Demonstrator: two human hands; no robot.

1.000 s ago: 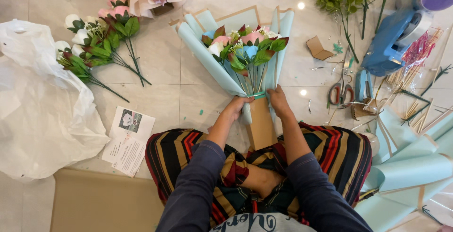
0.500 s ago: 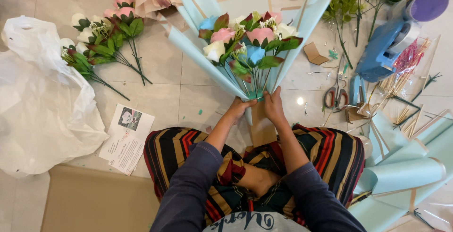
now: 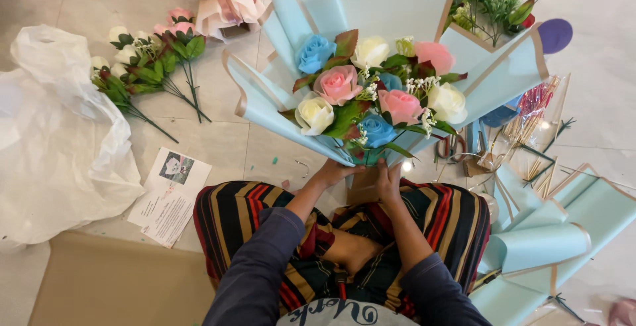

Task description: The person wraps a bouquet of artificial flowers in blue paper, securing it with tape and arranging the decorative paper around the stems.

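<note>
Both hands, left hand (image 3: 331,170), right hand (image 3: 389,179), clasping bouquet (image 3: 371,94) base, blooms above them

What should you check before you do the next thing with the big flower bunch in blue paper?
1. Both hands on the base of the bouquet of pink, blue and cream roses: ok, left hand and right hand grip it.
2. Light blue wrapping paper with tan edge fanned around the flowers: ok.
3. Bouquet raised off the pale tiled floor: ok.
4. Stems tied inside the wrap: cannot tell, hidden.
5. Scissors within reach: cannot tell, clutter at the right is unclear.
6. Loose bunch of spare pink and white flowers kept apart: ok.
</note>
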